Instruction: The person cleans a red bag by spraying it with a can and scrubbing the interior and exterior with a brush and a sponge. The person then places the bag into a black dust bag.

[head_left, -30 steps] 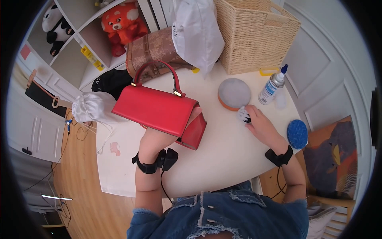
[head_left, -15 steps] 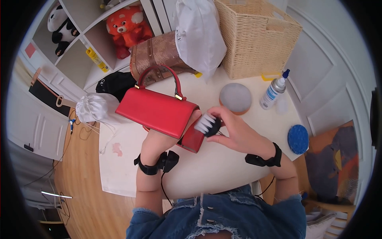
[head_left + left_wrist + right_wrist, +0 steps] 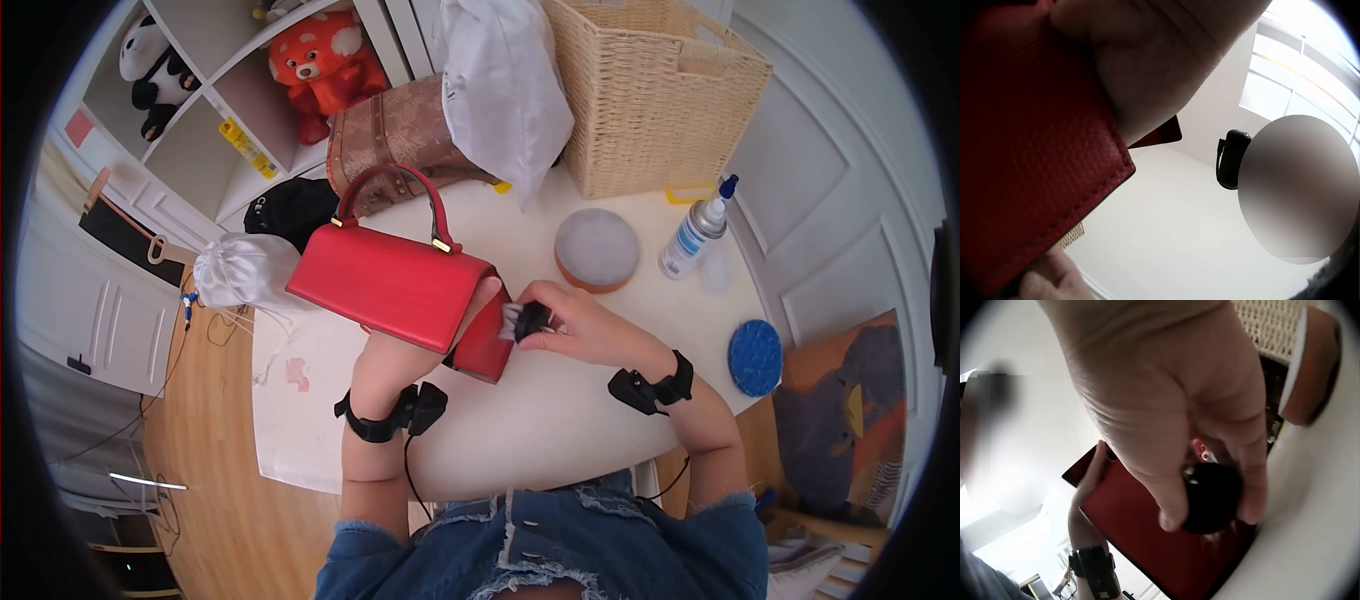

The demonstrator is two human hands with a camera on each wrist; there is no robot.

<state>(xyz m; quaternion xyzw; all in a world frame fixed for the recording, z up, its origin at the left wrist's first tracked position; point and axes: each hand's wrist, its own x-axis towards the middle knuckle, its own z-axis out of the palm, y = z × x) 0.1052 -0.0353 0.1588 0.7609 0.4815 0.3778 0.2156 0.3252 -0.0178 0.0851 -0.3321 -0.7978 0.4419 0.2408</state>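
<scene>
A red handbag (image 3: 392,285) with a top handle is held above the white table, tilted. My left hand (image 3: 405,350) grips it from below, mostly hidden by the front flap; fingertips show at the bag's right side. In the left wrist view its red leather (image 3: 1029,162) fills the left part. Between thumb and fingers, my right hand (image 3: 585,325) pinches a small brush (image 3: 532,320) with a round black handle and pale bristles. The bristles meet the bag's side panel (image 3: 485,335). From the right wrist view, the black handle (image 3: 1212,499) hides most of the bristles.
Right of the bag lie a round grey-topped pad (image 3: 597,248), a spray bottle (image 3: 690,242) and a blue scrubbing disc (image 3: 755,358). Behind stand a wicker basket (image 3: 660,110), a white cloth bag (image 3: 505,90) and a brown patterned case (image 3: 390,135). A white drawstring pouch (image 3: 240,270) sits left.
My right hand has brought the brush from beside the grey-topped pad leftward to the handbag's side, where the bristles now touch. The left hand keeps its grip on the bag.
</scene>
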